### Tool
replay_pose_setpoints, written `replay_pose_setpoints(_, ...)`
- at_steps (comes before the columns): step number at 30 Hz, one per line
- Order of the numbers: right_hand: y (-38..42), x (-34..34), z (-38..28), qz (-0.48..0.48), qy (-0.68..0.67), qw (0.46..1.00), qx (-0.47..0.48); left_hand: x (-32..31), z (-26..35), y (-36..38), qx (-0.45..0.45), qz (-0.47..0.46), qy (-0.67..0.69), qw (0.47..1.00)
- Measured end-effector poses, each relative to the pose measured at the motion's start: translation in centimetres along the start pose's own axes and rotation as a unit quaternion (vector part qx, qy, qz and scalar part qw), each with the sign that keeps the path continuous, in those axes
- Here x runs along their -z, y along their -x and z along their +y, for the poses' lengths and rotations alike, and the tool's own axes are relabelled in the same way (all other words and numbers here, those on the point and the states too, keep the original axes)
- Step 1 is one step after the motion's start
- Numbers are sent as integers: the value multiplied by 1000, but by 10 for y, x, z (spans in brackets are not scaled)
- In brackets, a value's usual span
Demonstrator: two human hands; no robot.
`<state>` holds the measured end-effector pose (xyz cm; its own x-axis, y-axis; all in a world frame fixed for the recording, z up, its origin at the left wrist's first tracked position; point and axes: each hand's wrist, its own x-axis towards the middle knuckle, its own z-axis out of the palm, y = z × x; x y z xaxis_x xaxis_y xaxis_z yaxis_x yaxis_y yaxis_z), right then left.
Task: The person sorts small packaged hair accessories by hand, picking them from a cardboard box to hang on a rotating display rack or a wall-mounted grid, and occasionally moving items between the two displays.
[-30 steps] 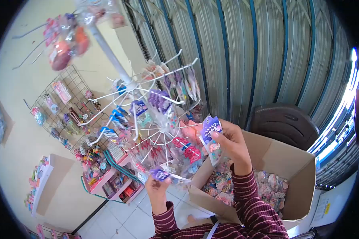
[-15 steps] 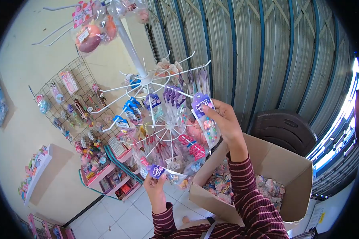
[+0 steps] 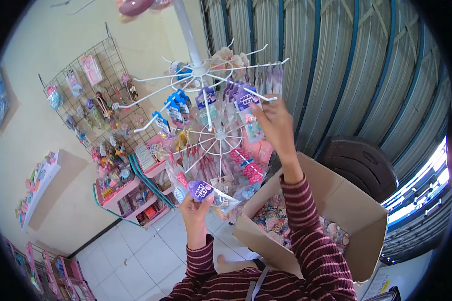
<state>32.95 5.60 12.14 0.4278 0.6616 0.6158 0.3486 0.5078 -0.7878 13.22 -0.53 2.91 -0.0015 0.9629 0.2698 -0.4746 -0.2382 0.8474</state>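
A white rotating rack (image 3: 199,70) stands in front of me, its wire hooks hung with small packets. My left hand (image 3: 195,209) pinches a purple-topped packet (image 3: 202,191) low before the rack; its clear part points right. Up at the right, my right hand (image 3: 276,124) is beside another purple-topped packet (image 3: 247,98), which hangs on a hook. The fingers are slightly blurred and lie against the packet's right edge. More purple packets and blue-topped packets (image 3: 178,103) hang close by.
Below right, an open cardboard box (image 3: 359,200) holds many small packets. Behind it are a dark plastic chair (image 3: 359,165) and a metal folding shutter (image 3: 306,60). A wire grid (image 3: 105,65) with accessories and pink shelves (image 3: 120,190) are at the left.
The view has shifted. The upper purple packet, earlier pinched at the hook's end, now sits further along the hook. My left hand still holds its packet.
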Motion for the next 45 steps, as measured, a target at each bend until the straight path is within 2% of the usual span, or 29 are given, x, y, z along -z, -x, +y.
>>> replay_pose_setpoints(1,13,2,-3,-7,3,1000,1,1,-1,-1,0,0,-1,1000)
replay_pose_setpoints(3,37,9,-7,177,66,968,163,2,-2,-2,-3,5,5,1000)
replay_pose_setpoints(5,68,12,-13,57,39,988,141,0,-1,-2,-12,-11,-21,1000)
replay_pose_setpoints(6,78,11,-22,-50,61,990,119,1,-2,-3,-5,-22,-22,999)
replay_pose_setpoints(7,84,8,-29,-155,81,980,94,0,-1,-3,-4,-18,-19,1000)
replay_pose_setpoints(8,88,3,-25,-158,82,980,93,-2,1,-3,-8,-43,-60,997)
replay_pose_setpoints(10,92,-5,-13,-317,54,936,142,-3,2,-2,-13,-66,-100,993)
replay_pose_setpoints(11,93,-5,-12,-320,53,935,144,-2,2,-1,2,-66,-133,989)
replay_pose_setpoints(12,93,-6,-12,-341,27,934,101,-1,2,0,15,-63,-165,984)
replay_pose_setpoints(13,92,-8,-12,-362,1,931,57,3,-1,-1,11,-58,-165,985)
replay_pose_setpoints(14,91,-10,-15,-367,-1,928,60,8,-8,-2,-20,-60,-146,987)
replay_pose_setpoints(17,84,-17,-33,-347,-36,935,59,9,-4,-2,-63,-34,-93,993)
replay_pose_setpoints(19,72,-28,-43,-328,5,909,258,6,2,-2,-71,-14,-56,996)
replay_pose_setpoints(21,60,-36,-50,-308,29,908,282,7,8,-4,-71,-1,-10,997)
replay_pose_setpoints(22,57,-38,-52,-292,53,905,306,17,4,-5,-74,-32,-54,995)
replay_pose_setpoints(23,54,-35,-50,-291,53,904,308,20,4,-4,-77,-34,-54,995)
replay_pose_setpoints(25,43,-23,-38,-314,-10,916,251,24,5,-6,-100,-9,-55,993)
replay_pose_setpoints(28,34,5,-24,-248,9,931,267,34,5,-7,-99,6,-69,993)
replay_pose_setpoints(32,22,38,-12,-105,-110,970,188,36,8,-9,-113,36,-78,990)
replay_pose_setpoints(33,17,50,-6,-107,-109,970,188,37,8,-9,-117,35,-78,989)
replay_pose_setpoints(35,12,74,9,-34,-164,968,187,37,8,-9,-120,34,-77,989)
replay_pose_setpoints(38,19,95,2,15,-147,968,205,33,8,-10,-115,48,-51,991)
replay_pose_setpoints(43,32,97,-16,30,-144,960,236,33,0,-13,-111,41,-81,990)
replay_pose_setpoints(45,40,89,-26,8,-143,954,262,33,0,-13,-111,37,-80,990)
